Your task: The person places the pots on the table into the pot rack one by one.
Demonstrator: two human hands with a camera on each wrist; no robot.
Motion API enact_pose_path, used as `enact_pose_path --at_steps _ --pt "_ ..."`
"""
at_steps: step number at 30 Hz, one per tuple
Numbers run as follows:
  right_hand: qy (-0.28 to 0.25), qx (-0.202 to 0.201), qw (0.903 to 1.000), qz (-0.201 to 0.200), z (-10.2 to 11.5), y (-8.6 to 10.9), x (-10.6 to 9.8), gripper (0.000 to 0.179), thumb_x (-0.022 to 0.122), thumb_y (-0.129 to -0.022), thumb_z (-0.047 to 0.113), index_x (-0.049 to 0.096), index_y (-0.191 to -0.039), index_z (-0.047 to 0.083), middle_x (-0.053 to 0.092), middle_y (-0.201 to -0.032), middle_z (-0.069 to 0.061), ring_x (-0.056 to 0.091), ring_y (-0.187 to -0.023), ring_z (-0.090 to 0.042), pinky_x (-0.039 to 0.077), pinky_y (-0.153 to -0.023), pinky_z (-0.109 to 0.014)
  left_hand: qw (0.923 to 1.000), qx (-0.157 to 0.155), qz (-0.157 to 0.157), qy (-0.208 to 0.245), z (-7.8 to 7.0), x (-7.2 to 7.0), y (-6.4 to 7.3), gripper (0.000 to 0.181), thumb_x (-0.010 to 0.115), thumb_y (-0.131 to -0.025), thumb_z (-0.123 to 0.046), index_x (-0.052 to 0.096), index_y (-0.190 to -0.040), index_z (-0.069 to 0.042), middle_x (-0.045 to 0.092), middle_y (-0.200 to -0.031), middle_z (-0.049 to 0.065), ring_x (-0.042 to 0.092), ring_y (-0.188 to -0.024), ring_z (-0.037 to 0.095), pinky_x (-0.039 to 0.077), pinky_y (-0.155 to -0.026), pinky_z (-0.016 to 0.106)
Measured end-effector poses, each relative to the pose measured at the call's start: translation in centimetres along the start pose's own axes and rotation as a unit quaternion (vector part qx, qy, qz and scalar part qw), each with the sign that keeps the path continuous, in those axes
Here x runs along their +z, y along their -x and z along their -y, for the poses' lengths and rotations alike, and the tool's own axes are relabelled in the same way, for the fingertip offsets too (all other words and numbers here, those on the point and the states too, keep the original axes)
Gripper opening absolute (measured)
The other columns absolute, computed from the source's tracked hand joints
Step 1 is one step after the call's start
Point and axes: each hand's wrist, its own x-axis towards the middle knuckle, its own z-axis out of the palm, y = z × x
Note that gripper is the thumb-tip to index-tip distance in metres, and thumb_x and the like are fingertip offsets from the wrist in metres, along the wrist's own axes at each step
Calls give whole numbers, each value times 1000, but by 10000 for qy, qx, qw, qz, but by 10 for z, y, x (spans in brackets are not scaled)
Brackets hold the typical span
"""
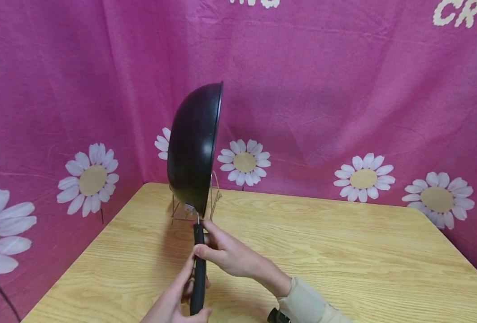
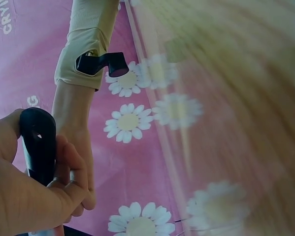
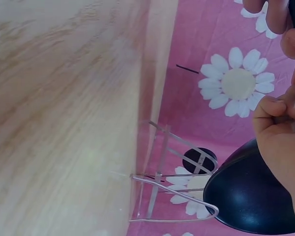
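A black wok (image 1: 194, 143) is held tipped on its side, its open face to the right and its rounded bottom to the left. Both hands are on its black handle (image 1: 198, 273), which points toward me. My left hand (image 1: 175, 298) grips the lower end of the handle, thumb on one side and fingers curled round the other, as the left wrist view also shows. Higher up, near the metal neck, my right hand (image 1: 232, 255) holds the handle with thumb and fingers. A wire rack (image 1: 215, 197) stands behind the wok's lower edge, partly hidden; in the right wrist view the wok overlaps the rack's wire end.
The rack stands on a wood-grain table (image 1: 323, 251), toward its far left corner. A pink cloth (image 1: 303, 89) with daisies hangs along the back and sides. A black device (image 2: 108, 64) is strapped at the right sleeve. A dark round thing (image 3: 192, 156) shows behind the rack wires.
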Motion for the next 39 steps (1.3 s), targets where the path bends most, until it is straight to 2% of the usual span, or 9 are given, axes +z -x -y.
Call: enact_pose_path --at_steps 2,4,9,12,19,27,32,36,39 --pt "-48 33 10000 -25 -2 1 0 29 50 -105 18 38 -124 -1 57 -82 -9 56 -76 -5 45 -72 -19 9999 -100 40 30 1 -1 -1 107 75 -81 -7 2 -159 -2 55 -110 21 62 -87 8 48 -74 21" --pt "-59 75 9999 -49 -4 1 0 27 50 -105 19 39 -121 0 55 -81 -5 54 -76 -5 44 -72 -19 9991 -380 92 158 2 -2 -3 107 75 -82 -7 1 -159 -3 54 -115 21 63 -94 13 47 -76 20" --pt "-109 74 9999 -60 -9 3 -1 34 50 -104 27 39 -123 1 55 -82 -5 55 -76 -4 46 -74 -20 9944 -916 263 462 2 -3 -9 107 75 -83 -6 -1 -159 -6 51 -126 23 60 -107 27 47 -81 20" --pt "-138 70 9999 -42 -14 4 -1 40 51 -104 33 39 -123 0 56 -83 -6 56 -76 -3 47 -73 -21 9927 -1054 319 499 1 -2 -10 107 74 -84 -6 -2 -159 -7 51 -125 23 59 -105 27 47 -80 21" --pt "-162 184 9996 -148 -22 5 -4 47 51 -103 37 39 -127 -2 52 -81 1 53 -74 -4 43 -69 -21 9874 -1537 210 328 -3 -1 -14 105 74 -84 -9 1 -160 -8 56 -124 19 60 -105 25 50 -79 26" --pt "-237 342 9989 -193 -25 7 -6 59 51 -101 43 38 -134 -4 40 -75 3 37 -63 -4 32 -59 -19 9826 -1812 172 377 -6 0 -17 103 74 -84 -10 5 -160 -11 57 -124 18 60 -101 23 51 -76 28" --pt "-97 452 9985 -278 -26 7 -7 52 51 -103 36 39 -134 -4 38 -70 4 34 -58 -4 29 -55 -19 9835 -1753 189 407 -6 -1 -18 103 74 -83 -8 7 -160 -12 56 -123 17 61 -97 21 49 -73 26" --pt "119 660 9968 -441 -26 6 -8 38 49 -104 21 41 -134 -3 40 -68 3 35 -55 -4 29 -52 -19 9921 -1169 335 309 -6 -2 -19 102 72 -81 -7 8 -160 -10 55 -116 18 62 -88 15 51 -67 24" --pt "197 788 9953 -533 -25 6 -9 37 49 -103 15 41 -134 -3 41 -69 2 37 -55 -5 30 -52 -19 9945 -881 445 353 -4 -2 -20 102 70 -81 -6 6 -160 -8 54 -113 19 62 -83 13 51 -63 23"
